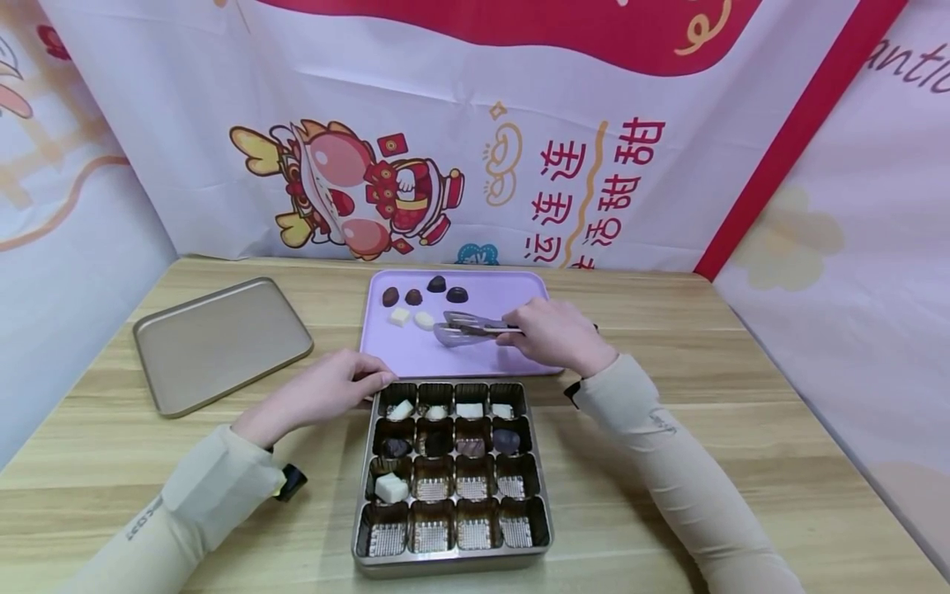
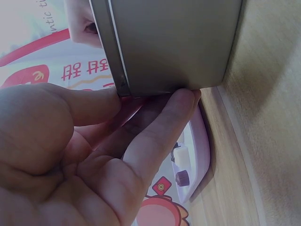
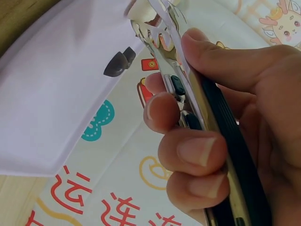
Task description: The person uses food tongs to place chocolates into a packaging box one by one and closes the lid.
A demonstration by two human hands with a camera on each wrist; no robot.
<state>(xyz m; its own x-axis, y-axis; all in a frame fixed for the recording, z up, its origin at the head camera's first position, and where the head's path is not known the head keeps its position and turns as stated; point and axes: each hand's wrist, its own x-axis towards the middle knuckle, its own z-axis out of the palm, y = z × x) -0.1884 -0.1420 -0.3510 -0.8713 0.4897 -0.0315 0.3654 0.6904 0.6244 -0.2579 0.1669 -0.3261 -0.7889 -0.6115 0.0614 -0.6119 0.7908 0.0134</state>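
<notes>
A metal tin (image 1: 358,528) with a grid of brown cups stands at the table's front. White pieces fill its top row, dark pieces the second, and one white chocolate (image 1: 390,488) sits in the third. My left hand (image 1: 378,379) touches the tin's far left corner; its thumb and fingers (image 2: 186,96) press the tin's wall (image 2: 174,42). My right hand (image 1: 519,330) grips metal tongs (image 1: 467,328) over the purple tray (image 1: 505,285). The tong tips (image 3: 157,23) are at a white chocolate (image 1: 424,320), also at the frame's top edge (image 3: 141,10).
The purple tray also carries several dark chocolates (image 1: 436,284) and another white one (image 1: 399,316); one dark piece (image 3: 120,62) shows in the right wrist view. An empty gold baking tray (image 1: 223,342) lies at the left. Printed banners wall the table on three sides.
</notes>
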